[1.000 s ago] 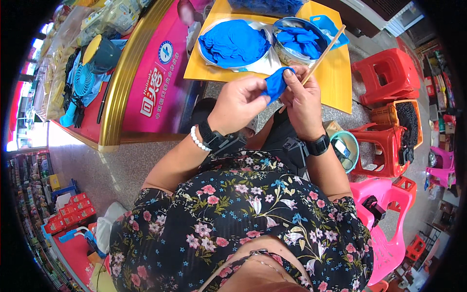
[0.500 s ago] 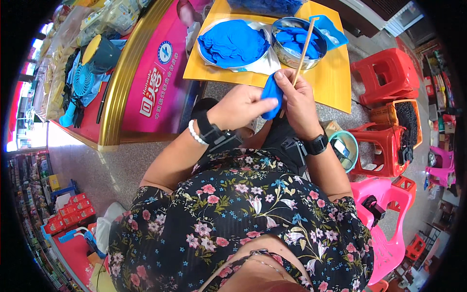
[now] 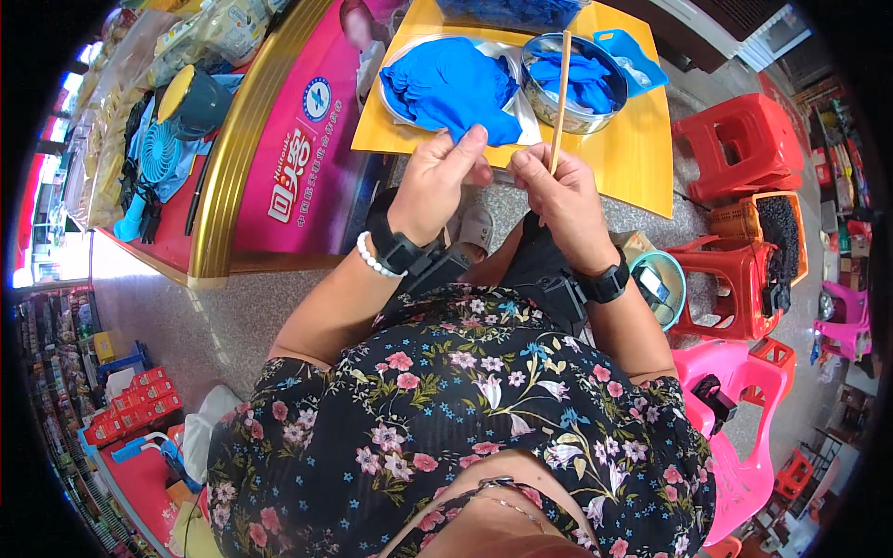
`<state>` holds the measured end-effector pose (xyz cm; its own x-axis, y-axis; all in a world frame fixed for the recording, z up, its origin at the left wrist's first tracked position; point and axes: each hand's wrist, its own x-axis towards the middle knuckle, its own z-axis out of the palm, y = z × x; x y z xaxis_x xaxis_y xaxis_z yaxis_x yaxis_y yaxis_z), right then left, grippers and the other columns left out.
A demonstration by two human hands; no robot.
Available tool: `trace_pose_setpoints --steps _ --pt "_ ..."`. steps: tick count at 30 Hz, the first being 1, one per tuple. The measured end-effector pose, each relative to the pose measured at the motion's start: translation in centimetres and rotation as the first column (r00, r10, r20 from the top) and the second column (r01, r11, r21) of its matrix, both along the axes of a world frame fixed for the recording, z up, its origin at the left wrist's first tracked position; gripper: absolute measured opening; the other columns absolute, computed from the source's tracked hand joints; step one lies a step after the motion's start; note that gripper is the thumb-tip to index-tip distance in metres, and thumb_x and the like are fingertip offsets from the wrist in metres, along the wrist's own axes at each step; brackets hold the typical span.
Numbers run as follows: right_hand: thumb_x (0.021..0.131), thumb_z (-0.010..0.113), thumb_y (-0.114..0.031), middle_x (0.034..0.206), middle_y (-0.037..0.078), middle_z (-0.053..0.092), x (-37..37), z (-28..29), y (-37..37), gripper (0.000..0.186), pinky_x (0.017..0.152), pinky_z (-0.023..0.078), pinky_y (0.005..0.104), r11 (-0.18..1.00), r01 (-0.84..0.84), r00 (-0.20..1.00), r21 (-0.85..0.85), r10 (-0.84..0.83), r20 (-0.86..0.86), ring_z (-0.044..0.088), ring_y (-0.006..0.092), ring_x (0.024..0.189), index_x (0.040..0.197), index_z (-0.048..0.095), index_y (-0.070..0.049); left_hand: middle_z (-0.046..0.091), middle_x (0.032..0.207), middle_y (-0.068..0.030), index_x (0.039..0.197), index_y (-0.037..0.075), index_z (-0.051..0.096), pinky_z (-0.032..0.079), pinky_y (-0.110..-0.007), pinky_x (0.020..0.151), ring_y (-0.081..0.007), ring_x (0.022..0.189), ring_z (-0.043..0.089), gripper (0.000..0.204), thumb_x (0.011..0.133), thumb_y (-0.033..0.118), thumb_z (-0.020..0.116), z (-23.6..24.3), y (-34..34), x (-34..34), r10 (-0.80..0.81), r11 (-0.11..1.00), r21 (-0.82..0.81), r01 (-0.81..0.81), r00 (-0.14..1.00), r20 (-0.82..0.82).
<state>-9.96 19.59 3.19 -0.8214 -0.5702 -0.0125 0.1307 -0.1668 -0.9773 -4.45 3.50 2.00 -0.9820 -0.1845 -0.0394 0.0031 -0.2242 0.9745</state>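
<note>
A slender wooden stick stands nearly upright in my right hand, whose fingers are closed round it. My left hand is at the near edge of a heap of limp, thin blue pieces on a white plate. Its thumb and fingers pinch the edge of one soft blue piece, which lies across the heap's near side; the kind of piece is unclear. Right of the plate, a round tin holds more folded blue pieces.
The plate and tin rest on a yellow board. Behind the tin sits a blue plastic scoop-like tray, and a clear box of blue pieces is at the far edge. A gold-edged pink counter stands left; red stools stand right.
My left hand has moved left and away from my right hand, carrying the blue piece from the stick onto the heap. The stick has swung more upright.
</note>
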Motion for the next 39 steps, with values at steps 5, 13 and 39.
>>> trace_pose_setpoints --steps 5,13,39 --pt "0.089 0.062 -0.022 0.066 -0.006 0.050 -0.3 0.5 -0.3 0.016 0.042 0.026 0.0173 0.996 0.072 0.995 -0.056 -0.068 0.073 0.036 0.0007 0.048 0.091 0.058 -0.007 0.062 0.090 -0.0011 0.104 0.005 0.061 0.047 -0.026 0.076 -0.0101 0.083 0.058 0.028 0.097 0.029 0.049 0.7 0.4 0.2 -0.030 0.996 0.088 0.031 1.000 -0.008" --pt "0.091 0.058 -0.023 0.063 -0.007 0.049 -0.8 0.1 0.5 0.015 0.042 0.027 0.0170 0.997 0.000 0.980 -0.081 0.016 0.196 0.038 0.0006 0.049 0.085 0.055 -0.009 0.061 0.093 -0.0067 0.092 0.001 0.066 0.046 -0.029 0.079 -0.0147 0.089 0.058 0.015 0.089 0.013 0.058 2.2 0.8 0.5 -0.070 0.792 -0.589 -0.164 0.933 -0.354" --pt "0.094 0.055 -0.020 0.062 -0.008 0.038 -1.4 0.2 0.9 0.008 0.044 0.023 0.0195 0.968 -0.029 0.958 -0.247 0.098 0.269 0.030 0.0022 0.049 0.094 0.053 -0.012 0.061 0.094 -0.0036 0.111 0.003 0.059 0.050 -0.027 0.077 -0.0104 0.084 0.061 0.021 0.093 0.013 0.052 1.8 -0.8 0.6 0.108 0.994 -0.007 -0.110 0.988 -0.106"
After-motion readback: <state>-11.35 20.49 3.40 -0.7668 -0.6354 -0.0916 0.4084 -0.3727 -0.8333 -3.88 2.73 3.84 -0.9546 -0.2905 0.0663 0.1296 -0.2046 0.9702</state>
